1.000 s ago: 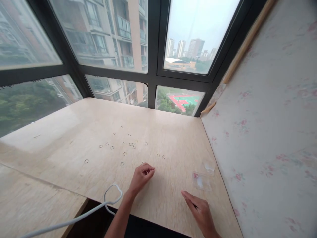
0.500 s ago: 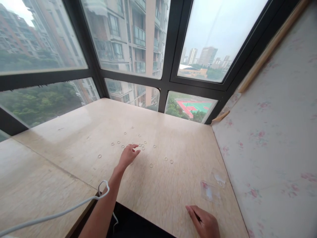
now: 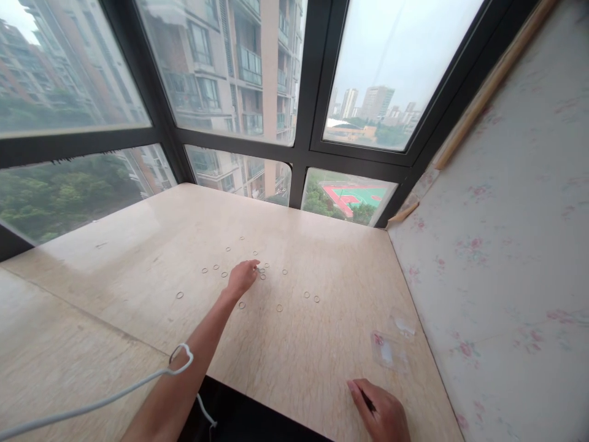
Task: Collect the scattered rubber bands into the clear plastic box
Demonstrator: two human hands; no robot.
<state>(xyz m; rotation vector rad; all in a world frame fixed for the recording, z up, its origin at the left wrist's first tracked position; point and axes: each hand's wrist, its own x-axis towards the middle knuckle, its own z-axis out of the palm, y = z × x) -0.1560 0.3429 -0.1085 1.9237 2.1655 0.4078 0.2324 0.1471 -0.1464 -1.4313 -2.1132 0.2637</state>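
Several thin metal-looking rings lie scattered over the pale stone-patterned surface (image 3: 294,344). My left hand (image 3: 242,278) reaches in among them, thumb and fingertips pinched together on a small ring (image 3: 257,269) at the middle of the group. Close beside its fingertips are another ring (image 3: 262,277) and a ring (image 3: 267,265). Nearer to me, one ring (image 3: 242,305) lies below the left wrist. My right hand (image 3: 381,410) rests at the near right with thumb and fingers pressed together; whatever may be between them is hidden.
A clear plastic box (image 3: 385,353) stands to the right, with a second clear piece (image 3: 403,324) behind it. A white cable (image 3: 115,398) runs across at the left, over my left forearm. Dark window frames (image 3: 301,153) and a flowered wall (image 3: 497,294) border the surface.
My left hand's fingers have closed from a spread pose to a pinch at the rings. My right hand stays in place. The view has shifted slightly.
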